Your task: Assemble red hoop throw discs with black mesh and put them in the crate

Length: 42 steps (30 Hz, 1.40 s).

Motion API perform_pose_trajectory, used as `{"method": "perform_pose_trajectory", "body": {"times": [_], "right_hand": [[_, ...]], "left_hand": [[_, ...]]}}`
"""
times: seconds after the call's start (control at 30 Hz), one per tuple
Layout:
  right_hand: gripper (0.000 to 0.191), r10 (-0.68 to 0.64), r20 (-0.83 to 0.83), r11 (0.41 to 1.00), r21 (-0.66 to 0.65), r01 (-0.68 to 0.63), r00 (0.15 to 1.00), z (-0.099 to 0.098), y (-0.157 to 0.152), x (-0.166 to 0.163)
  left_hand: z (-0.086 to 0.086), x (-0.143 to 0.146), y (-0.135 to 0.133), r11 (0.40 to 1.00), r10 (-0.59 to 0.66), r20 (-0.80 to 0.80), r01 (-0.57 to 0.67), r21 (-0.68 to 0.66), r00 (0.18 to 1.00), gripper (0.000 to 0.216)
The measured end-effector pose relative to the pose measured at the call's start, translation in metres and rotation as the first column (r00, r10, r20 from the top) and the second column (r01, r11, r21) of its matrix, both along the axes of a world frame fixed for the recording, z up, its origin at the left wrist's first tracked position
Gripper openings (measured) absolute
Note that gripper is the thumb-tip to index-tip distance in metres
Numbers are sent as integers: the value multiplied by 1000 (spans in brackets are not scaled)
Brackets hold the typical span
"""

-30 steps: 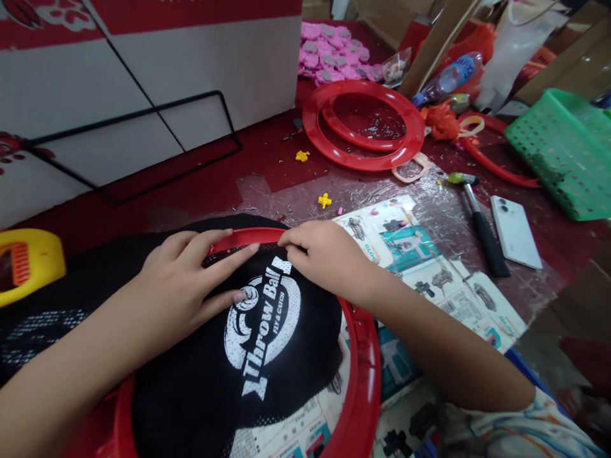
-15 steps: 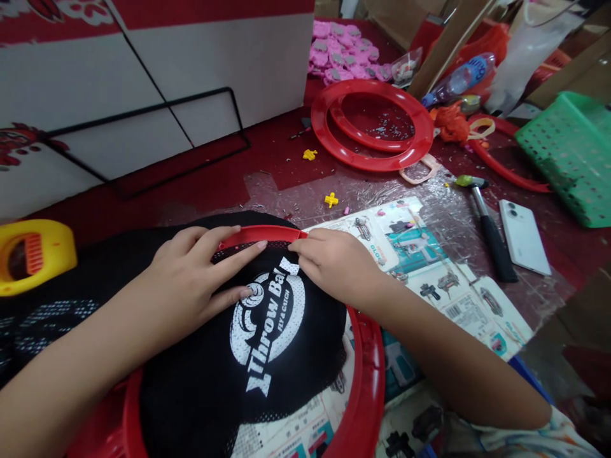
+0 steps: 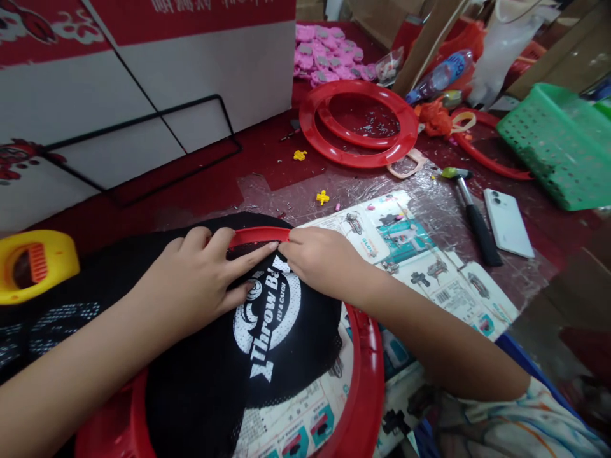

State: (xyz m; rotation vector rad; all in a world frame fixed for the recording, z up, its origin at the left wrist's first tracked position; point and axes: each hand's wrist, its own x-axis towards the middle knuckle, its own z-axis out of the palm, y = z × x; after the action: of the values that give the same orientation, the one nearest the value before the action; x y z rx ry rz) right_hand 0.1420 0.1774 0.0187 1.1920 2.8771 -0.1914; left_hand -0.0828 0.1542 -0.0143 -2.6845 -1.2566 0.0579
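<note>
A black mesh net printed with a white "Throw Ball" logo lies over a large red plastic ring in front of me. My left hand lies flat on the net with fingers spread, fingertips at the ring's far edge. My right hand has its fingers curled and pinches the net's edge against the red rim at the top of the ring. The two hands almost touch there.
Printed toy leaflets under clear plastic lie to the right. Beyond are a hammer, a white phone, a green basket, stacked red rings, pink parts and small yellow pieces. A yellow tool sits at left.
My left hand has slid its fingers closer to the right hand along the ring's top edge. The view shifted slightly; both hands stay on the net.
</note>
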Motion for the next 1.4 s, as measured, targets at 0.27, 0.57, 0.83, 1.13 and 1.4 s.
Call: {"method": "perform_pose_trajectory", "body": {"times": [0.27, 0.57, 0.83, 1.13, 1.4], "right_hand": [[27, -248, -98, 965, -108, 237, 964, 4, -20, 7], [27, -442, -358, 894, -249, 372, 822, 2, -36, 18], [28, -460, -436, 886, -284, 367, 774, -1, -39, 25], [28, -348, -296, 929, -238, 284, 890, 7, -49, 35], [28, -239, -307, 964, -192, 186, 921, 7, -57, 41]], "left_hand": [[7, 2, 4, 999, -50, 43, 50, 16, 998, 56], [21, 27, 24, 951, -171, 370, 252, -182, 913, 42], [5, 20, 18, 933, -180, 325, 266, -243, 929, 58], [3, 23, 12, 951, -201, 253, 251, -182, 946, 60], [6, 21, 10, 957, -208, 245, 248, -147, 947, 59]]}}
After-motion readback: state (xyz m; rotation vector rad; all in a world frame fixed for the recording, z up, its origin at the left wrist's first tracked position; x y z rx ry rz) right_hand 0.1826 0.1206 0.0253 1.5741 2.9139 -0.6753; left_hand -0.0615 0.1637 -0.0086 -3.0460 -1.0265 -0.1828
